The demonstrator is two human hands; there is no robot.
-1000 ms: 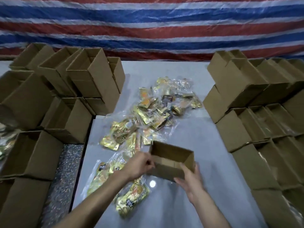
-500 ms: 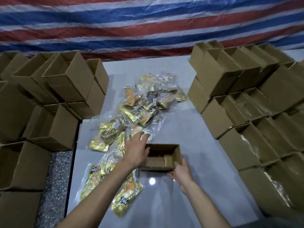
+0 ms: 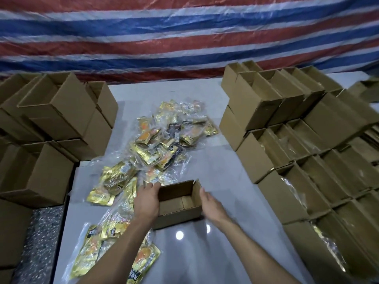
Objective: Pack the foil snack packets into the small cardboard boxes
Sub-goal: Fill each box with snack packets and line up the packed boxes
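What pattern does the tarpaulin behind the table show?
Red, blue and white horizontal stripes on the tarpaulin, seen best in the head view.

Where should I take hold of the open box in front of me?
By its two short end walls, one of the hands from each side. The open box stands mouth up and empty, both ends exposed; the left hand rests against its left wall, the right hand beside the other.

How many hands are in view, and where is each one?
2. The left hand lies against the left wall of the small open cardboard box. The right hand is beside its right wall, blurred, so contact is unclear. No other hand is visible.
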